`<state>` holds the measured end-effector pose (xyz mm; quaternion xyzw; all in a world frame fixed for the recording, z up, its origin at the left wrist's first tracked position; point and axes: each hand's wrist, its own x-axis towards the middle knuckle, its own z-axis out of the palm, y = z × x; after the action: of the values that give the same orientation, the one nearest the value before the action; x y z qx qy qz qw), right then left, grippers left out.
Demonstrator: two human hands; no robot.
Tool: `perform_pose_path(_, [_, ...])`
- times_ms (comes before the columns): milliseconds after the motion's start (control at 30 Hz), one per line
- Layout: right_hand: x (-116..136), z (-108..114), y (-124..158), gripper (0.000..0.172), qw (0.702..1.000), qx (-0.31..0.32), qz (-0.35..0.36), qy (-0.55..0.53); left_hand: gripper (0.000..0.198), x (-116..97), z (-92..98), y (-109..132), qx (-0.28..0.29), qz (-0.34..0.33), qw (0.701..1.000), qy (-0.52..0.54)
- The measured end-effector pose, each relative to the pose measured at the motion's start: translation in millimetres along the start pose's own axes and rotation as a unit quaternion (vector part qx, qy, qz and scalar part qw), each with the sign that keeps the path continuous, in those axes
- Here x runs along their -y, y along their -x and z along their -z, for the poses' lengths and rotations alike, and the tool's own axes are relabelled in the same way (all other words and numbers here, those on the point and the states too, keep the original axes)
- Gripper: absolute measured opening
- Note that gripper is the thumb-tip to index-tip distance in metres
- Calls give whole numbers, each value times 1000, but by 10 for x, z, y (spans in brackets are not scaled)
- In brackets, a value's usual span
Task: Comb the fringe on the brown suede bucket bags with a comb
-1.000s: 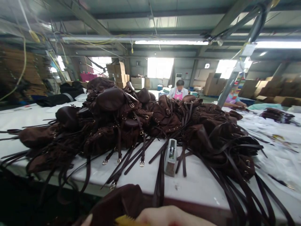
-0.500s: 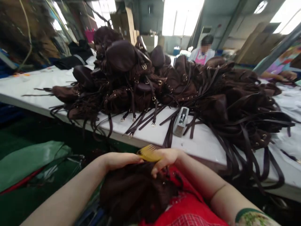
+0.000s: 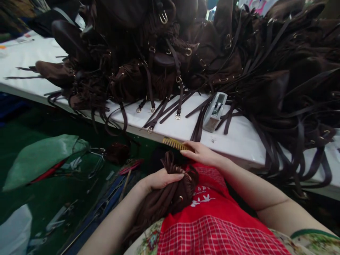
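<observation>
In the head view, my left hand (image 3: 166,178) is closed around a gathered brown fringed bag (image 3: 159,203), thumb on top. The bag rests on my lap against a red apron (image 3: 209,202), and a tuft of its fringe sticks up past my fingers. My right hand (image 3: 199,152) pinches one end of a yellow comb (image 3: 174,143). The comb's teeth point away from the bag and its free end extends left, near the table edge. Comb and bag are apart.
A white table (image 3: 233,138) stands before me, heaped with dark brown bags (image 3: 132,78); straps and buckles hang over its edge. A grey metal tool (image 3: 215,111) lies at its front. On the floor to the left is a green sack (image 3: 42,159).
My right hand has drawn away from the bag with the comb. The bag has been turned or bunched, so its fringe now shows in my left hand. The view has tilted down.
</observation>
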<state>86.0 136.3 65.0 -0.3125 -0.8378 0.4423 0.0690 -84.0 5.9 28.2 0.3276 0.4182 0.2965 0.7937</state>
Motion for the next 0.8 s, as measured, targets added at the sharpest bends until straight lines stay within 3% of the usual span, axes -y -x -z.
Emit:
perform_pose_path(133, [-44,-170,227,30,988,-29,84,129,39,59,26,-20,-32,0,999,32])
perform_pose_path(267, [-91,-323,331,31,950,-56,183,247,40,102,2,-45,-38,6,997,68])
perform_pose_path(400, [-49,-324,385,26,916,-30,256,308,35,166,16,-8,-54,5,997,59])
perform_pose_path(600, [63,-349,314,24,933,13,193,303,37,210,7,32,-97,6,992,83])
perform_pose_path(800, [-27,-397,228,19,940,64,153,297,37,155,-76,68,10,-44,998,39])
